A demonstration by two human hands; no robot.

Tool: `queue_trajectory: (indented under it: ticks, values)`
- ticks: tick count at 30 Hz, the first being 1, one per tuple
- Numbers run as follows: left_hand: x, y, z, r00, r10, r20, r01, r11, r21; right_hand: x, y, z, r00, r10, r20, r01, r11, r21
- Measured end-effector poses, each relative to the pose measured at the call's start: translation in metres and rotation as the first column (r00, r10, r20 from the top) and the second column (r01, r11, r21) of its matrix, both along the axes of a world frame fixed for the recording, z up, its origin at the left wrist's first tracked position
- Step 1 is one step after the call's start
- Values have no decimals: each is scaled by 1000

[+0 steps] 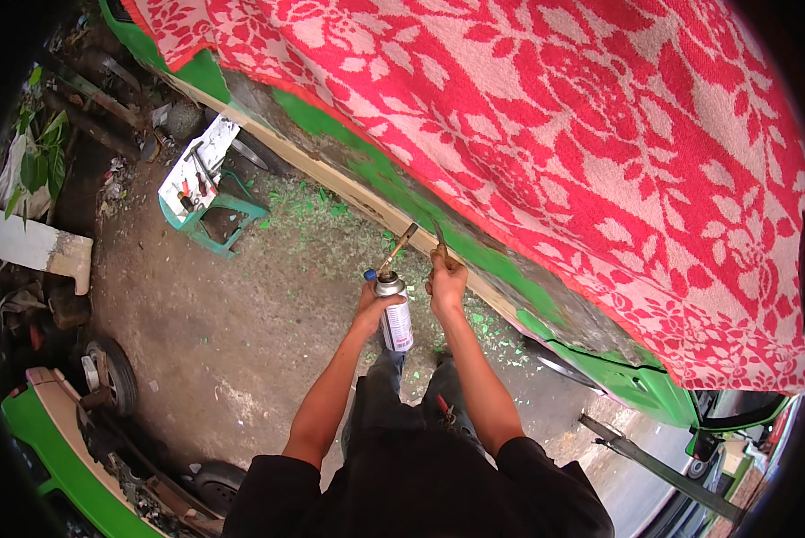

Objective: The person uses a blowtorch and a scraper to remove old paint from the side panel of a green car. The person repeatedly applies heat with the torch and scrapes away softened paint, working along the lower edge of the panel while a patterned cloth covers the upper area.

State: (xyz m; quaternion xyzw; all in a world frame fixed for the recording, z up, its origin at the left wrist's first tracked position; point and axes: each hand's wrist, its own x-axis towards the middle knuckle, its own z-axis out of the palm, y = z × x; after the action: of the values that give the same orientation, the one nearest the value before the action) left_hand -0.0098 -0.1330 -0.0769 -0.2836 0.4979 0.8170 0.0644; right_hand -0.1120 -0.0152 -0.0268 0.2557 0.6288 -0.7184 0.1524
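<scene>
My left hand is wrapped round the white canister of a gas torch, which has a blue knob and a brass-coloured nozzle. The nozzle points up toward the lower side of a green car body; no flame can be made out. My right hand is closed on a scraper with a thin blade, its handle mostly hidden by the fingers. The blade is close to the green panel; I cannot tell whether it touches. Grey bare patches show along the panel where paint is gone.
A red and pink floral blanket covers the car's upper part. Green paint flakes litter the floor. At the left, a green stool bears hand tools on white paper. A loose wheel and another green vehicle stand lower left.
</scene>
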Motion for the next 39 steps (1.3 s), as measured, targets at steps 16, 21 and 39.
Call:
queue_trajectory:
  ticks: [16, 21, 39]
  values:
    - [11, -2, -15, 1000, 6, 7, -6, 1000, -9, 1, -7, -5, 1000, 18, 21, -19, 1000, 13]
    - [12, -1, -18, 1000, -20, -12, 20, 1000, -17, -9, -10, -3, 995, 99, -21, -100, 994, -37]
    - [-7, -8, -33, 1000, 0, -19, 1, 999, 32, -4, -14, -5, 995, 80, -66, -87, 988, -126]
